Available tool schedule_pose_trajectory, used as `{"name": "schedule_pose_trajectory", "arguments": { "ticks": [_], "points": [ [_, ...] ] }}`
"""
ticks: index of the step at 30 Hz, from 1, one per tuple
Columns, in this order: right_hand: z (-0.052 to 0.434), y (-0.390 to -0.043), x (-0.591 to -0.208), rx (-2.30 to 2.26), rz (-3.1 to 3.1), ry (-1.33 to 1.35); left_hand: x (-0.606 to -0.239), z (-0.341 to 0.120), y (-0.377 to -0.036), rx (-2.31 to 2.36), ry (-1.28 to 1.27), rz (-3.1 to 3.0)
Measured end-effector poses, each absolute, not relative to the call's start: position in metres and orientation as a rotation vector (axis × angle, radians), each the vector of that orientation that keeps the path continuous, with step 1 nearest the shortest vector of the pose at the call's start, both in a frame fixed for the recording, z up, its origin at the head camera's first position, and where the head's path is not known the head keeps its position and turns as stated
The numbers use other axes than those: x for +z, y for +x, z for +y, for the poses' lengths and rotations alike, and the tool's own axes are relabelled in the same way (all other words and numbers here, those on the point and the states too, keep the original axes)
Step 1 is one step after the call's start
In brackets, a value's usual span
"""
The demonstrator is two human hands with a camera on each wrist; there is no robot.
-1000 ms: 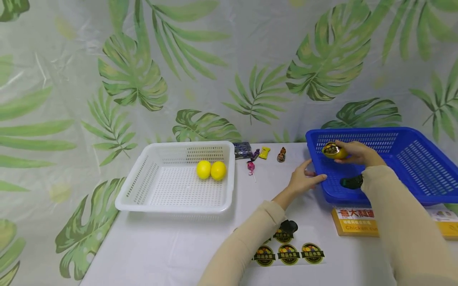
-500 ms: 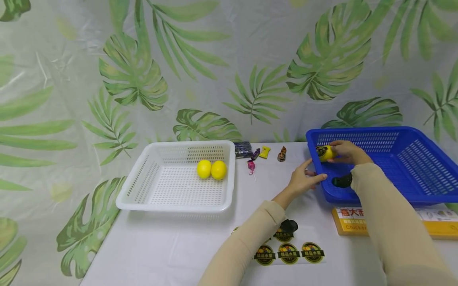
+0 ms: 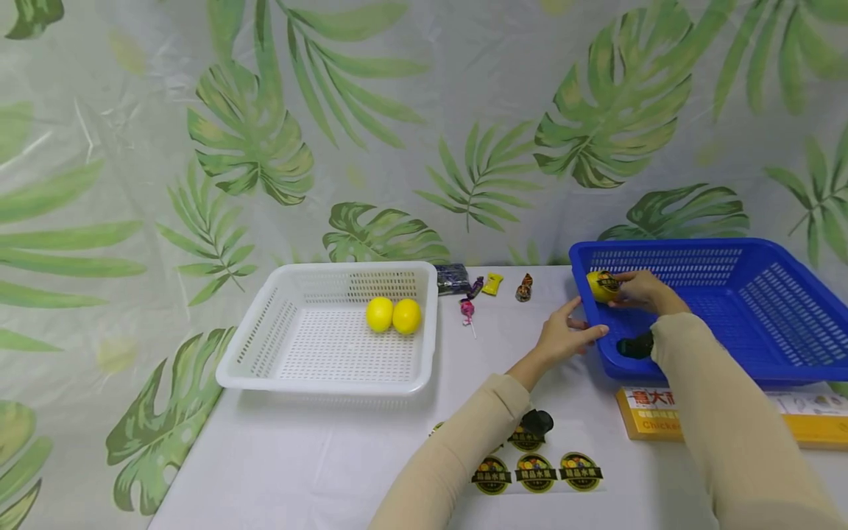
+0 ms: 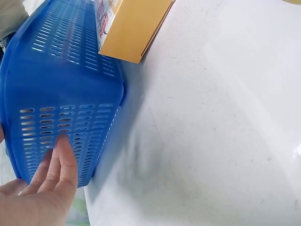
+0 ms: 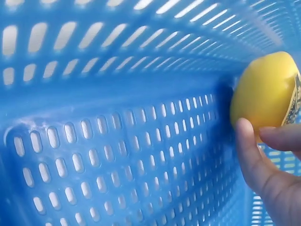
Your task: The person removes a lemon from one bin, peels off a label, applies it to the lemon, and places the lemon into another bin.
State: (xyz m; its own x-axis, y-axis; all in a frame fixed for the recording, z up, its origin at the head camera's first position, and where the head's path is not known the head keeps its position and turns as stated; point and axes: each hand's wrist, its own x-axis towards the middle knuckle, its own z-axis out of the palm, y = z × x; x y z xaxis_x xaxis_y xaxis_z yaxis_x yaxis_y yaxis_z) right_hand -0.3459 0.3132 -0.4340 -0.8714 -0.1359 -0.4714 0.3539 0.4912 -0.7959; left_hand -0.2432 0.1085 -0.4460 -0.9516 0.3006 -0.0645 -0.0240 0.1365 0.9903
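Note:
In the head view, my right hand (image 3: 645, 289) is inside the blue basket (image 3: 669, 245), holding a yellow lemon (image 3: 599, 287) near its left wall. A black and gold round sticker shows on the lemon. The right wrist view has thumb and fingertip of the right hand (image 5: 277, 183) at the lower end of the lemon (image 5: 263, 89), close to the slotted wall. My left hand (image 3: 559, 337) grips the basket's left rim, thumb on top. From the left wrist view, fingers of the left hand (image 4: 44, 200) press against the outside of the slotted wall (image 4: 66, 89).
A white basket (image 3: 324, 388) with two lemons (image 3: 393, 316) stands left. Between the baskets lie wrapped candies (image 3: 492, 284) and a lollipop (image 3: 467, 309). A sheet of round stickers (image 3: 536, 472) lies in front, partly under the left sleeve. A yellow box (image 3: 652, 427) sits before the blue basket.
My right hand has carried the lemon leftward and slightly down, towards the blue basket's left wall. The sticker has turned to the right side of the lemon. My left hand stays at the rim.

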Motion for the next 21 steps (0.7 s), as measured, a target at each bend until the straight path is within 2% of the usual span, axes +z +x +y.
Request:
{"name": "schedule_pose_trajectory", "arguments": {
  "ticks": [13,21],
  "points": [
    [0.318,-0.344,-0.437,-1.443,2.123,-0.009,-0.446,0.108,-0.242,1.894,0.295,2.165],
    [0.306,-0.342,-0.434,-1.334,2.381,0.007,-0.444,0.107,-0.241,1.888,0.303,2.172]
  ]
}}
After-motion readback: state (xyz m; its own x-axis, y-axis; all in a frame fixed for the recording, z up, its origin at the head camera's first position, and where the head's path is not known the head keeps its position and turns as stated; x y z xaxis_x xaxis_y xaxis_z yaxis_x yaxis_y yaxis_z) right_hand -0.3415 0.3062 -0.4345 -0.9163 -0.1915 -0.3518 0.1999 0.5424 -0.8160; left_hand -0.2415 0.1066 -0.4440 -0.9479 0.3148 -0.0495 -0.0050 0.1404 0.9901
